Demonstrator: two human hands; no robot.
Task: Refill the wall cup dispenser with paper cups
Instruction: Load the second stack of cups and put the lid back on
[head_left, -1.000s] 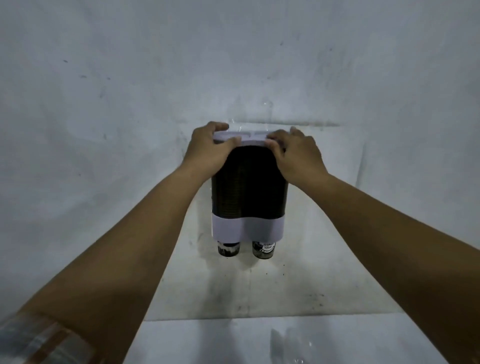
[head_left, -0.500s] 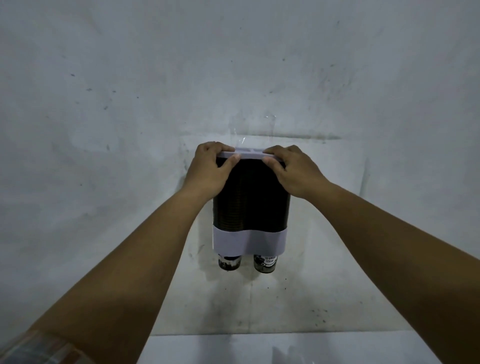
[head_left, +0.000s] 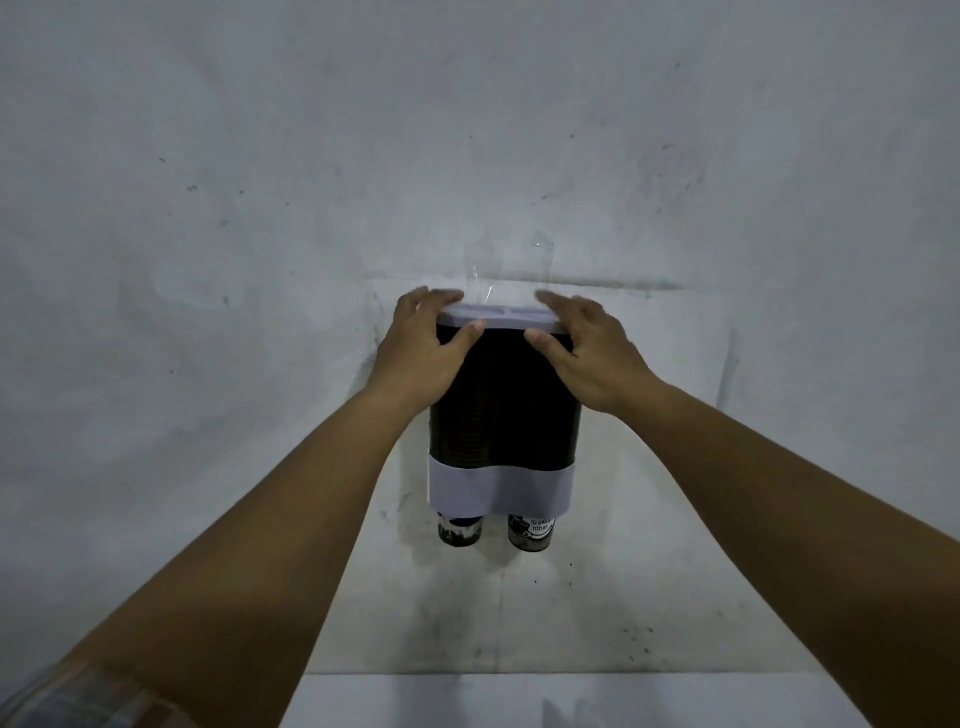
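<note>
Dispenser (head_left: 501, 415) mounted upright on the wall (head_left: 260, 208), at centre of view. Dark see-through body, packed with stacked cups in two columns. Pale band (head_left: 498, 488) wrapped round the lower part. Pale lid (head_left: 501, 316) seated across the top, two slots faintly showing in it. Two cup bottoms poking out below the band: left cup (head_left: 460, 531) and right cup (head_left: 531, 532), side by side, the right one bearing print partly readable as "TODAY".

Left hand (head_left: 421, 353) laid against the lid's left end: fingers curled over the top edge toward the wall, thumb pressed up under the front rim. Lid pinched between them. Right hand (head_left: 587, 353) mirrored at the lid's right end: fingers over the top, thumb set against the front just under the rim. Gripped likewise, though looser in look. Both forearms reached in from the lower corners. Checked sleeve (head_left: 67, 696) just visible at lower left.

Strip of clear tape (head_left: 511, 270) stuck to the wall just above the lid, glinting. Pale ledge (head_left: 519, 701) along the bottom edge, well below the cups. Wall scuffed and speckled with dark marks.
</note>
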